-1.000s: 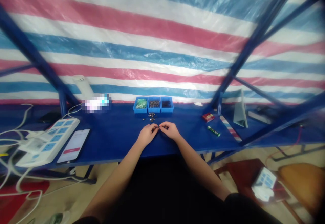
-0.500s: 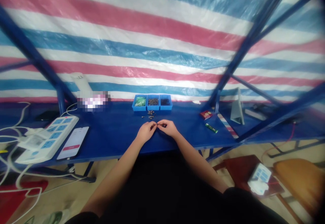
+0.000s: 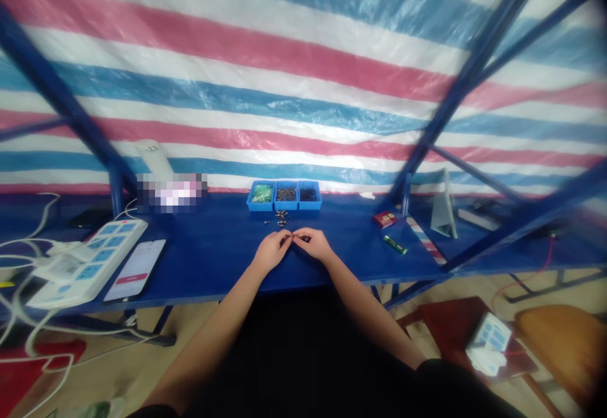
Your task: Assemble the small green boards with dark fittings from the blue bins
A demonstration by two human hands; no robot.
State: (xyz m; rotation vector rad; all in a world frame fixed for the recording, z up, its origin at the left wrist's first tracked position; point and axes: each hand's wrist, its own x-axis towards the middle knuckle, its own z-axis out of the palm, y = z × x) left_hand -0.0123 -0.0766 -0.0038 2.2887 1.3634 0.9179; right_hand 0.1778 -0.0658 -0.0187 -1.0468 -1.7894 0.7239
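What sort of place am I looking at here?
Probably a makeshift small-parts assembly station: a striped plastic tarpaulin hangs behind a blue metal frame, and three blue parts bins sit on a blue table beside a power strip.

L hand (image 3: 272, 250) + R hand (image 3: 313, 244) pinching, tips meeting.

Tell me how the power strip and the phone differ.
The power strip is white with blue socket panels; the phone has a lit white screen with a red bar. The strip is larger than the phone. Cables run from the strip; none shows on the phone. Both lie on the blue table.
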